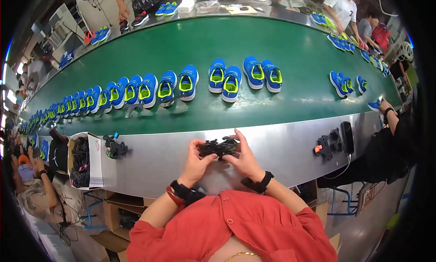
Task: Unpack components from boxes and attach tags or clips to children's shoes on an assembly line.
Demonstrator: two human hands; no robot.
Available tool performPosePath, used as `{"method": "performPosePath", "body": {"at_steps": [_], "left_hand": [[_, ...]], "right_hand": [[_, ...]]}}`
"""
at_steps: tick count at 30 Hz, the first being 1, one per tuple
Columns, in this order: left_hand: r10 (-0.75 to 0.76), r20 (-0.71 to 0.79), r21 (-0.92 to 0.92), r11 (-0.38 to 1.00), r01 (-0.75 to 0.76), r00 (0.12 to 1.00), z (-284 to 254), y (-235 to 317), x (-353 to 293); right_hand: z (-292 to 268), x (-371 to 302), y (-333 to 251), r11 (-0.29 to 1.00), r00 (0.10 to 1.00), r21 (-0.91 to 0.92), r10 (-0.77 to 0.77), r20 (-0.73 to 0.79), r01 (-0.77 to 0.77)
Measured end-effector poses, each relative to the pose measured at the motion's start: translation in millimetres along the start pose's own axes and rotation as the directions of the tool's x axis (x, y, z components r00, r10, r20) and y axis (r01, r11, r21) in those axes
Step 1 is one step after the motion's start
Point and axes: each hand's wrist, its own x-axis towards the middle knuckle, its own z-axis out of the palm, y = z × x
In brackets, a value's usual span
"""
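Over the metal ledge in front of me, a bunch of small black pieces (219,147) is held between both hands; their exact kind cannot be made out. My left hand (197,162) is closed on the bunch's left side, thumb underneath and fingers curled behind. On the other side, my right hand (247,159) grips it with the thumb at the lower edge, its index finger stretched upward. Beyond the hands, blue sneakers with lime-green linings stand on the green conveyor belt (181,121), among them a sneaker (231,82) nearest the middle.
A long row of blue sneakers (147,90) runs leftward along the belt. On the ledge's left stands a box (95,164) of black pieces beside a dark clustered item (116,147). A black power bank (347,137) with a white cable lies right. Co-workers sit on both sides and across.
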Motion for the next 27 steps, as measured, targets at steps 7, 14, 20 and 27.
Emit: {"method": "performPosePath", "body": {"at_steps": [7, 14, 20, 27], "left_hand": [[0.289, 0.337, 0.617, 0.651, -0.442, 0.896, 2, -1, -2], [0.381, 0.379, 0.754, 0.401, -0.52, 0.843, 10, -3, -5], [0.305, 0.432, 0.824, 0.249, -0.508, 0.849, 8, -11, -9], [0.171, 0.483, 0.872, -0.004, -0.489, 0.859, 24, -1, -11]], "right_hand": [[-32, 0, -20, 0.689, 0.876, -0.542, -0.371, 0.308, 0.482], [-27, -5, -11, 0.829, 0.928, -0.418, -0.308, 0.211, 0.371], [-31, -9, -14, 0.797, 0.917, -0.468, -0.262, 0.301, 0.382], [-42, -15, -5, 0.779, 0.936, -0.52, -0.274, 0.221, 0.35]]}}
